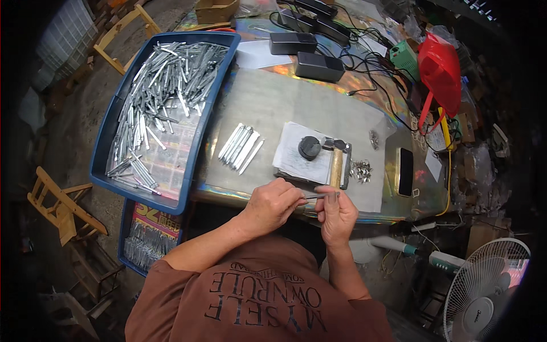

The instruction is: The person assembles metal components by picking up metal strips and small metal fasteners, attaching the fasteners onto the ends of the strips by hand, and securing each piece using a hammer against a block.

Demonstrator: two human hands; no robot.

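My left hand [269, 206] and my right hand [338, 219] are both closed in pinches on a thin grey metal strip [312, 197], held level between them at the table's front edge. The fingers cover both of its ends. Just beyond the hands sits a dark block with white paper [289, 149] on it. A round black lump [309, 147] rests on the paper. Beside it lies what looks like a small hammer with a pale gold handle [337, 166]. Small metal pieces [361, 171] are heaped to its right. Several silvery strips [239, 145] lie in a row on the left.
A blue tray [200, 145] full of metal strips stands at the left; another blue bin [125, 236] sits lower. Black boxes [319, 66] with cables occupy the back. A red bag [440, 74], a phone [404, 172] and a fan [484, 293] are on the right. Wooden chairs [65, 208] stand left.
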